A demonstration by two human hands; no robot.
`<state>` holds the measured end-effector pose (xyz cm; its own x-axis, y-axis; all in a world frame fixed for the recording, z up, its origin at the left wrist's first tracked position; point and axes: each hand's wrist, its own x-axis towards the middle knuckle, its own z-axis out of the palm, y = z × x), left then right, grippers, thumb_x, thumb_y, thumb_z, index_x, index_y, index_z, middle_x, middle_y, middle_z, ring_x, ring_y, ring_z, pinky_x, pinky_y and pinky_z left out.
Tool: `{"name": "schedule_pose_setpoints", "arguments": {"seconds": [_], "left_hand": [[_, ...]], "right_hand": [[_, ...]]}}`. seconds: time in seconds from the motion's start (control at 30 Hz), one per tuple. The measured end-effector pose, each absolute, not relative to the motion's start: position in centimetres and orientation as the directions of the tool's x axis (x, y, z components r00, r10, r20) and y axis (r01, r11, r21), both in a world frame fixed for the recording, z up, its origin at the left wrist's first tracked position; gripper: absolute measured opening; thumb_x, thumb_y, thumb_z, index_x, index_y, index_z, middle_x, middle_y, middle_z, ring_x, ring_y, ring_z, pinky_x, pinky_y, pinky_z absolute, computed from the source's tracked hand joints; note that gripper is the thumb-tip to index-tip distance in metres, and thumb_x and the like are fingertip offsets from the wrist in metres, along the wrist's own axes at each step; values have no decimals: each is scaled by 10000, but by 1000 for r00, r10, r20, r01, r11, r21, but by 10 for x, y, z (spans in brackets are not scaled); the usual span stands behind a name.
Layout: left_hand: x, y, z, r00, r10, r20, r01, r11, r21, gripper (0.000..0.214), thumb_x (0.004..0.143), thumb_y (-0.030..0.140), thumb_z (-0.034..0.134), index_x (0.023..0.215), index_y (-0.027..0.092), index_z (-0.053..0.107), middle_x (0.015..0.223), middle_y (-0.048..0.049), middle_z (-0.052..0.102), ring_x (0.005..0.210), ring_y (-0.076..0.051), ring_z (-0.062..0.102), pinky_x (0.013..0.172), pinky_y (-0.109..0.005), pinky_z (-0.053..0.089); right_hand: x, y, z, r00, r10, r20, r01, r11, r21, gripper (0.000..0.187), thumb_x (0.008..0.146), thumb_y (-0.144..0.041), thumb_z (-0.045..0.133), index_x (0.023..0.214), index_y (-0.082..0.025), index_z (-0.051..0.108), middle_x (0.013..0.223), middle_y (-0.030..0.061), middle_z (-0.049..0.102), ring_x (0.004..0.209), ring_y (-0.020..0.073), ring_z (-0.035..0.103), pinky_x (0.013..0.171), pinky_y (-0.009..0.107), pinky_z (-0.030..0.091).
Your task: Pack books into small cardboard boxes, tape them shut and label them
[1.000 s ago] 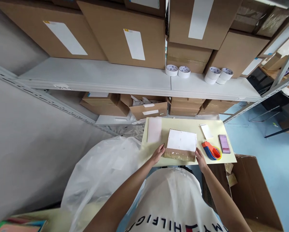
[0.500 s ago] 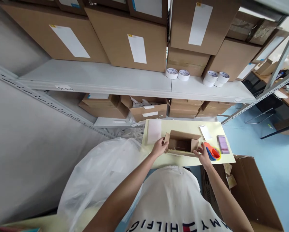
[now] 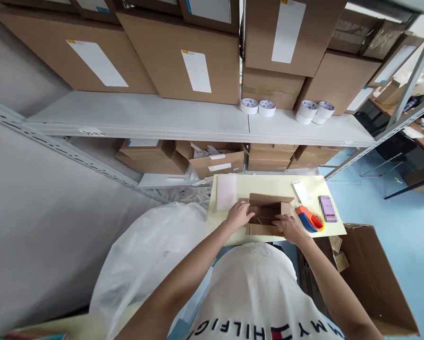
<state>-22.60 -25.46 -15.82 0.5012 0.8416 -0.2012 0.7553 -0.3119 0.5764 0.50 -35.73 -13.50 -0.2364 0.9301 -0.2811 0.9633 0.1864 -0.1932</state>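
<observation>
left hand (image 3: 238, 215), 1: fingers curled over the carton's left end; clamped or loose, cannot tell.
right hand (image 3: 291, 229), 1: fingers bent over the near right corner; firmness likewise unclear.
open carton (image 3: 270, 199), 1: on desk (image 3: 268, 181), between both hands, long axis left-right, neither hand nearer.
versus 0.5 s earlier: fingertips further inward, over the opening.
</observation>
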Motion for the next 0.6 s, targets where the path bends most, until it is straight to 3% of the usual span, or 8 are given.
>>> {"name": "schedule_pose_setpoints", "arguments": {"seconds": [0.07,0.13,0.2,0.3,0.4,0.5,0.57,0.6], "left_hand": [[-217,-265,-163,496,831,-252,774,-291,563,784,660,477,771,1326,133,540,1370,-214,540,1265,-382,511,1023,-427,415],[-211,-277,-172,481,829,-284,789,-269,552,1177,476,505,863,1458,95,362,1504,-272,363,1360,-447,387,1063,-471,363],[-208,-289,-182,452,838,-305,812,-245,530,1338,444,491,876,1523,97,189,1562,-294,223,1413,-470,281,1094,-533,297],[-205,-299,-192,415,854,-313,832,-218,510,1323,542,476,841,1545,137,48,1580,-286,177,1438,-438,245,1110,-578,236],[-202,-302,-195,402,866,-299,830,-206,518,1293,587,437,833,1547,152,15,1581,-279,184,1437,-417,262,1113,-579,242],[-199,-303,-199,376,886,-270,830,-193,523,1264,611,397,830,1550,159,19,1581,-268,200,1428,-417,284,1106,-581,271],[-199,-304,-202,365,896,-254,829,-189,526,1248,624,380,827,1553,166,21,1581,-258,213,1425,-414,293,1100,-579,286],[-199,-305,-203,364,897,-251,828,-188,528,1243,629,375,826,1553,168,20,1581,-253,216,1425,-411,294,1097,-578,292]], "right_hand": [[-6,-357,-134,-233,915,-331,972,206,-117,391,783,-22,529,1027,-250,732,1143,95,700,1024,265,627,839,371,472],[-11,-359,-133,-175,922,-345,985,166,-54,347,799,-7,496,945,-211,736,1033,128,713,981,280,630,810,385,468],[-7,-366,-133,-111,942,-316,993,116,-4,353,821,-3,445,950,-177,724,1029,167,694,977,301,619,814,421,459],[12,-382,-142,56,982,-183,998,-52,26,333,875,-114,447,1113,-168,673,1152,193,648,1054,346,579,883,516,424],[34,-397,-168,256,963,-85,959,-264,-102,492,888,-393,513,1354,-238,522,1367,161,548,1261,408,447,981,654,322],[49,-401,-197,309,908,-283,868,-391,-307,757,831,-643,484,1468,-247,378,1373,165,545,1344,436,379,975,717,292],[51,-397,-205,329,876,-352,821,-450,-351,870,795,-714,470,1493,-214,331,1402,198,510,1372,448,350,977,734,274],[51,-394,-204,355,879,-319,821,-456,-342,914,784,-726,477,1505,-193,303,1455,217,448,1403,450,300,991,732,259]]}}
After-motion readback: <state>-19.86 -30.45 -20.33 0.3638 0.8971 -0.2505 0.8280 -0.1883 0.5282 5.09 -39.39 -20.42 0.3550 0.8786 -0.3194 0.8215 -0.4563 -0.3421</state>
